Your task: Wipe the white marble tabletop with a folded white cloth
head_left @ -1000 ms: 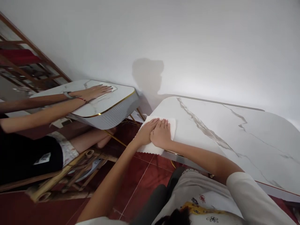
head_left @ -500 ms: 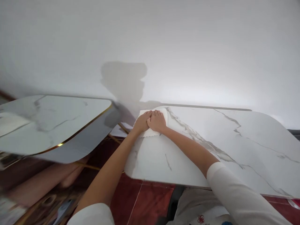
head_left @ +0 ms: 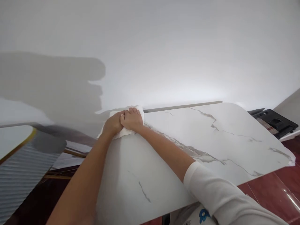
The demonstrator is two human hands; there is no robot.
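Note:
A white cloth [head_left: 124, 132] lies at the far left corner of the white marble-patterned tabletop [head_left: 168, 181], close against the wall. Pressed on the cloth's left part is my left hand [head_left: 114, 123], its fingers bent and partly covered. My right hand [head_left: 132, 119] rests on the cloth just beside it, touching it, with its fingers together over the fabric. The cloth shows around both hands, and its far edge reaches the wall.
Behind the tabletop stands a pale wall [head_left: 164, 56] with shadows on its left. Another table with a gold edge [head_left: 18, 144] and a ribbed side is at the left. A black case [head_left: 274, 120] sits at the right, near the red tiled floor [head_left: 269, 187].
The view has turned to the right, so the left table shows less and the black case shows more. Both hands remain together on the cloth, now at its back edge by the wall.

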